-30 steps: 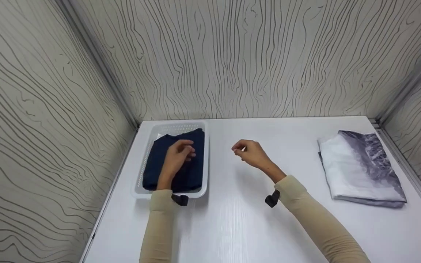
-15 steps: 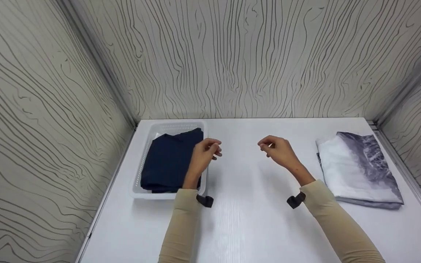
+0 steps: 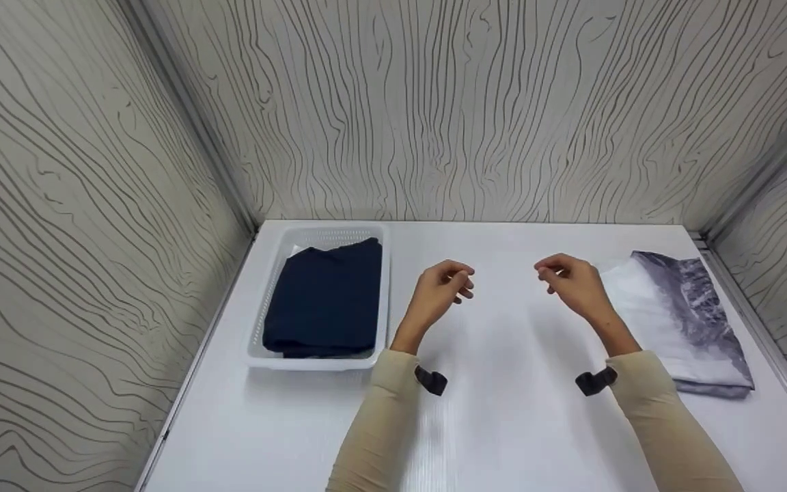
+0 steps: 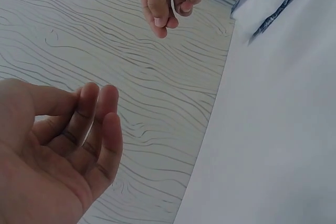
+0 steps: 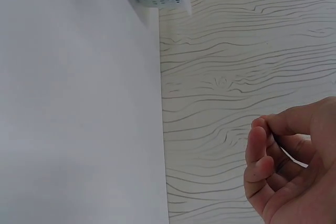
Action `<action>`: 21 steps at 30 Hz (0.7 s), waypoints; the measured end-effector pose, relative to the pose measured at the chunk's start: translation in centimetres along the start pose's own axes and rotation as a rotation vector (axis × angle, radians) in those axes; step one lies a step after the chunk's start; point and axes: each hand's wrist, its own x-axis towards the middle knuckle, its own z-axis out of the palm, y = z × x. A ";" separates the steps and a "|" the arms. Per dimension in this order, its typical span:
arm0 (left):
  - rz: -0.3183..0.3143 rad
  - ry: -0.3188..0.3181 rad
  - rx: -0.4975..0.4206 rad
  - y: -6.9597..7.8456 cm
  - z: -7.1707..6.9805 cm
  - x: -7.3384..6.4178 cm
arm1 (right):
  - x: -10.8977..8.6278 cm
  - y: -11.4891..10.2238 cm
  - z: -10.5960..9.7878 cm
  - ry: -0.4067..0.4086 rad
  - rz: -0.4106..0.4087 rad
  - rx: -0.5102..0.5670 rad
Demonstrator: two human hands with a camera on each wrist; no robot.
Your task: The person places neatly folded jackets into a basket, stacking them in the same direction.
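Grey-and-white folded cloth (image 3: 680, 321) is nearest the right hand (image 3: 576, 281), whose loosely bent fingers hold nothing; the left hand (image 3: 440, 285), mid-frame, is likewise loosely curled and empty. The cloth lies at frame right, partly behind the right wrist; at centre-left, a white basket (image 3: 318, 363) contains a navy garment (image 3: 325, 301).

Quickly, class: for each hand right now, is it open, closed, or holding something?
Left hand: open, loosely curled, holding nothing.
Right hand: open, loosely curled, holding nothing.
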 end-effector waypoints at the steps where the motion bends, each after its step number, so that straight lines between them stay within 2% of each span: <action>1: -0.002 -0.007 0.001 0.1 0.4 0.1 | -0.1 0.3 -0.3 0.006 0.007 0.000; 12: -0.054 -0.040 -0.011 0.5 5.3 1.0 | -1.3 4.0 -3.8 0.051 0.084 -0.008; 21: -0.103 -0.071 -0.018 0.0 9.0 1.8 | -1.5 7.6 -5.8 0.099 0.147 -0.028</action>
